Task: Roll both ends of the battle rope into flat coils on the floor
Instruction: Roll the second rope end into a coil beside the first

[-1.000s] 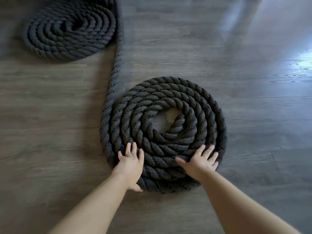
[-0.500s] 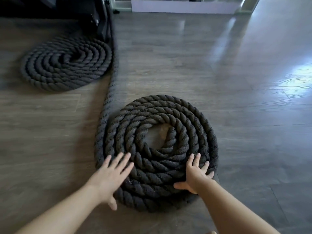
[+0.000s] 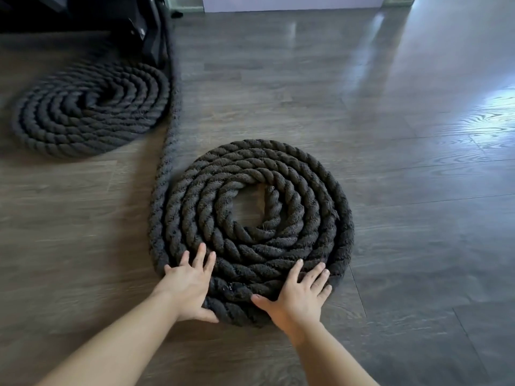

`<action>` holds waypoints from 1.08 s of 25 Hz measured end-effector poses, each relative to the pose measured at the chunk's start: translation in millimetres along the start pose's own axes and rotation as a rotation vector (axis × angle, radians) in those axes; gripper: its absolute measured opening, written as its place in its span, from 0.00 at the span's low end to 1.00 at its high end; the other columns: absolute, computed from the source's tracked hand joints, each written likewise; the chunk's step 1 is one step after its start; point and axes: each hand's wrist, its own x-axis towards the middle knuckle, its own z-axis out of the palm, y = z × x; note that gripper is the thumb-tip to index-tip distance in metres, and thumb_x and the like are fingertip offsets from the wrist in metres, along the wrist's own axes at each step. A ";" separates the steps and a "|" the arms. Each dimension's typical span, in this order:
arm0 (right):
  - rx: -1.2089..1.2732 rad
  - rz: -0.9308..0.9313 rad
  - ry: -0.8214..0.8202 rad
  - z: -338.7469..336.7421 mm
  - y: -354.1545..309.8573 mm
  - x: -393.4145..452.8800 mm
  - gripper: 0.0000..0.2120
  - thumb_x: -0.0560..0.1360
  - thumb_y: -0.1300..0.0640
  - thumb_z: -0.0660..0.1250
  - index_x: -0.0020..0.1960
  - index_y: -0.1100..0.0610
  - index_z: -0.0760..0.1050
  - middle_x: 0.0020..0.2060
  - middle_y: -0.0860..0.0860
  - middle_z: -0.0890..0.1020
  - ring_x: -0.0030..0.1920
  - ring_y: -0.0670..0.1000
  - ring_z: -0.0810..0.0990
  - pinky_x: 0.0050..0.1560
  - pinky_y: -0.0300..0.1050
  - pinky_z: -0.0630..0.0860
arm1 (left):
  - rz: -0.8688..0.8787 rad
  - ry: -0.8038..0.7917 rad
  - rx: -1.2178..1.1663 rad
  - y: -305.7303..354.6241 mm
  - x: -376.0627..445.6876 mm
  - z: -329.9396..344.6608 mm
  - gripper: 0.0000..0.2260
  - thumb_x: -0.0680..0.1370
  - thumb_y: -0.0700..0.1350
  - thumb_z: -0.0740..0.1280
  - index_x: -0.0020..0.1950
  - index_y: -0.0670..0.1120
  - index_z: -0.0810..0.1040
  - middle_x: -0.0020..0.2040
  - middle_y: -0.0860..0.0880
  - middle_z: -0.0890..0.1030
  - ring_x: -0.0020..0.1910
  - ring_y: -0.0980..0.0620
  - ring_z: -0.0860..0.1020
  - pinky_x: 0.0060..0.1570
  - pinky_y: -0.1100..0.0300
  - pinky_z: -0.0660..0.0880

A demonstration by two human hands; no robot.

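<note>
Now left hand (image 3: 187,285), right hand (image 3: 299,292) flat on near coil (image 3: 306,190)

You won't find any readable text, label, brand, number or sign anywhere in this view.
</note>
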 end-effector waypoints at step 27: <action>-0.299 -0.223 -0.336 -173.6 -50.0 234.2 0.72 0.58 0.27 0.74 0.75 0.50 0.22 0.72 0.64 0.25 0.71 0.69 0.24 0.71 0.72 0.45 | -0.203 -0.169 -0.282 -3.2 124.8 -169.9 0.53 0.74 0.59 0.73 0.81 0.41 0.37 0.80 0.39 0.37 0.80 0.38 0.47 0.76 0.39 0.50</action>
